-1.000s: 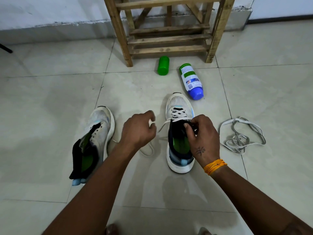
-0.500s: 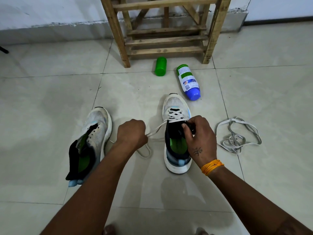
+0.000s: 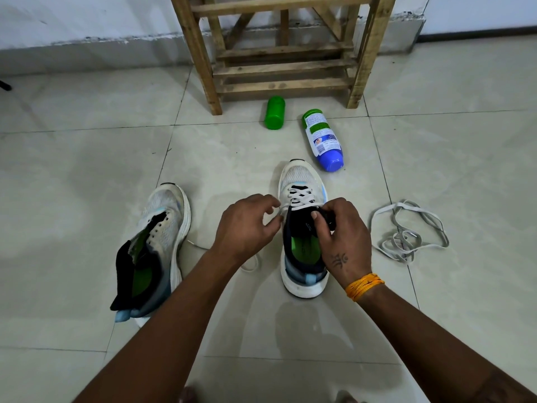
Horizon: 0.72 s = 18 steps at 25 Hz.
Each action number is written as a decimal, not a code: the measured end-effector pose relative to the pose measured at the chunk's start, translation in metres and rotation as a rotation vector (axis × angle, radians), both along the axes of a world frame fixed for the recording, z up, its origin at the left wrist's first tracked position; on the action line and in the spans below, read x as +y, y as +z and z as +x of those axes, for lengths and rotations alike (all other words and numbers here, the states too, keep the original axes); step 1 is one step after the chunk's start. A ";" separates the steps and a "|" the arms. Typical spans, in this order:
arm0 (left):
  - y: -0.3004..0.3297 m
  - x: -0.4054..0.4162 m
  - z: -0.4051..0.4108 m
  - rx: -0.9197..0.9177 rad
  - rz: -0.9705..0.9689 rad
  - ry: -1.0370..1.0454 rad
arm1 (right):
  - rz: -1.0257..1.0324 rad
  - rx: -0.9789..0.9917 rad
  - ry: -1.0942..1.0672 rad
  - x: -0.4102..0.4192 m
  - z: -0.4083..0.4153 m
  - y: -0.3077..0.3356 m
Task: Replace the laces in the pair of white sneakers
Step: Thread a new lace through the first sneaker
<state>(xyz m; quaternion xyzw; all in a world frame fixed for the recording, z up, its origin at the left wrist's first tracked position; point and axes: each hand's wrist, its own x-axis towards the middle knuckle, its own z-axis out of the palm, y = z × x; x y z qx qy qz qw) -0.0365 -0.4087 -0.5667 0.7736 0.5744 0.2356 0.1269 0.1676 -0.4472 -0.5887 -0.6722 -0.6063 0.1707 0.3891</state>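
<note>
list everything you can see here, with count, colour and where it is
sneaker being laced: 1, white with green insole, centre of floor, lace crossed through front eyelets
unlaced sneaker: 1, white, left of it, tilted
loose lace: 1, grey-white, heaped on tiles at right
bottle: 1, white label, blue end, lying beyond the shoe
green cap: 1, lying by the stool
wooden stool: 1, at wall
left hand: pinches lace end
right hand: grips black tongue, orange wrist thread

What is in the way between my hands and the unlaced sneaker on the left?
Nothing visible. Bare tile floor lies between the left hand and the unlaced sneaker. Only a thin lace tail trails across that gap. The right hand grips the tongue of the laced sneaker.
</note>
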 end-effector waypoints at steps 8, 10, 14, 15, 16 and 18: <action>0.008 0.010 -0.012 0.494 -0.427 0.208 | 0.006 0.006 -0.011 -0.002 0.001 0.002; 0.006 0.011 -0.010 0.325 -0.295 0.113 | 0.006 0.002 -0.014 -0.001 0.000 0.001; 0.002 0.006 0.002 0.100 -0.010 -0.081 | 0.002 -0.007 -0.016 -0.001 0.001 0.001; 0.000 0.005 0.001 0.136 -0.011 -0.072 | 0.001 -0.008 -0.016 -0.001 0.001 0.000; 0.000 0.005 -0.001 0.201 -0.060 -0.033 | -0.002 -0.012 -0.016 -0.002 0.001 0.001; 0.004 0.009 -0.007 0.354 -0.335 0.068 | -0.004 -0.024 -0.022 -0.001 0.001 0.000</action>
